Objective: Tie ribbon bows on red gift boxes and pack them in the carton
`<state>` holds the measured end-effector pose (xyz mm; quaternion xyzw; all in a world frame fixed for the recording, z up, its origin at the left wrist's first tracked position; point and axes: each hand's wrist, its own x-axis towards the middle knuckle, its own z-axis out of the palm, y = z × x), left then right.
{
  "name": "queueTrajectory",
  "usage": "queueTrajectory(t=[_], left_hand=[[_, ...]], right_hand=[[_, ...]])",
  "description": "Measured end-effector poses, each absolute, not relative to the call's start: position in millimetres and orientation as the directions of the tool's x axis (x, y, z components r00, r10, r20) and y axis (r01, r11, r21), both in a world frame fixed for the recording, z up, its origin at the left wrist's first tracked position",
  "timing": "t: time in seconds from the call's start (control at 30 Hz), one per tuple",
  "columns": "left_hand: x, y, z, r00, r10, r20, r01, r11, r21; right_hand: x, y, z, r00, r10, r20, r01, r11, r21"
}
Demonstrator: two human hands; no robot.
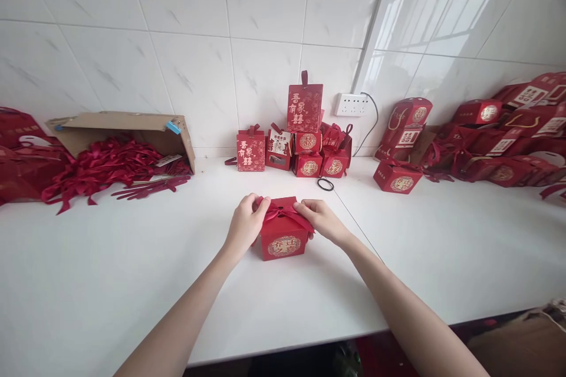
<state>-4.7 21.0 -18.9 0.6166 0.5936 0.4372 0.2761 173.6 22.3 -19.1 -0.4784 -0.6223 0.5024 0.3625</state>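
My left hand (246, 221) and right hand (323, 221), curled nearly closed, pinch opposite sides of the red ribbon bow (289, 212) atop the red gift box (283, 241) between them.

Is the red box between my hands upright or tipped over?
Upright: the red box stands on the white table, gold emblem facing forward, ribbon across its top.

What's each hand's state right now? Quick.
Left hand: closed, pinching the left side of the red ribbon bow on the red box.
Right hand: closed, pinching the same bow's right side.
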Motion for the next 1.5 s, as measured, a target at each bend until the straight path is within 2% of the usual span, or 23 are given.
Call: queueTrajectory(t=[0.2,0.37,0.53,0.67,0.77,0.87,0.97,1.07,1.33,1.4,1.5], left_hand=[[-4,12,-23,-0.114,0.960,0.255,0.432,-0.183,0.883],[-1,10,-30,-0.144,0.979,0.143,0.240,-0.106,0.965],[3,10,-37,-0.156,0.982,0.106,0.167,-0.079,0.983],[3,11,-40,-0.118,0.988,0.099,0.118,-0.085,0.989],[0,13,-39,-0.072,0.991,0.114,0.103,-0.107,0.989],[-3,16,-38,-0.061,0.990,0.129,0.101,-0.123,0.987],[-4,18,-37,-0.059,0.989,0.139,0.098,-0.133,0.986],[-4,18,-39,-0.064,0.986,0.153,0.098,-0.146,0.984],[5,0,-38,-0.105,0.972,0.210,0.114,-0.198,0.974],[6,-12,-33,-0.108,0.967,0.230,0.122,-0.217,0.968],[8,-36,-25,-0.114,0.935,0.337,0.189,-0.313,0.931]], right_hand=[[179,28,-23,-0.268,0.963,-0.014,0.078,0.008,-0.997],[183,31,-25,-0.326,0.944,-0.055,0.012,-0.054,-0.998],[181,34,-36,-0.337,0.938,-0.085,-0.149,-0.142,-0.979],[188,36,-35,-0.367,0.923,-0.120,-0.112,-0.172,-0.979],[199,36,-28,-0.292,0.952,-0.096,0.040,-0.088,-0.995],[208,35,-22,-0.196,0.980,0.029,0.212,0.072,-0.975],[207,32,-21,-0.374,0.927,0.034,0.276,0.146,-0.950],[204,30,-24,-0.566,0.824,0.024,0.245,0.197,-0.949],[209,5,-24,-0.547,0.837,0.035,0.338,0.259,-0.905],[209,-10,-23,-0.532,0.840,0.104,0.328,0.319,-0.889],[208,-36,-24,-0.444,0.813,0.376,0.380,0.551,-0.743]])
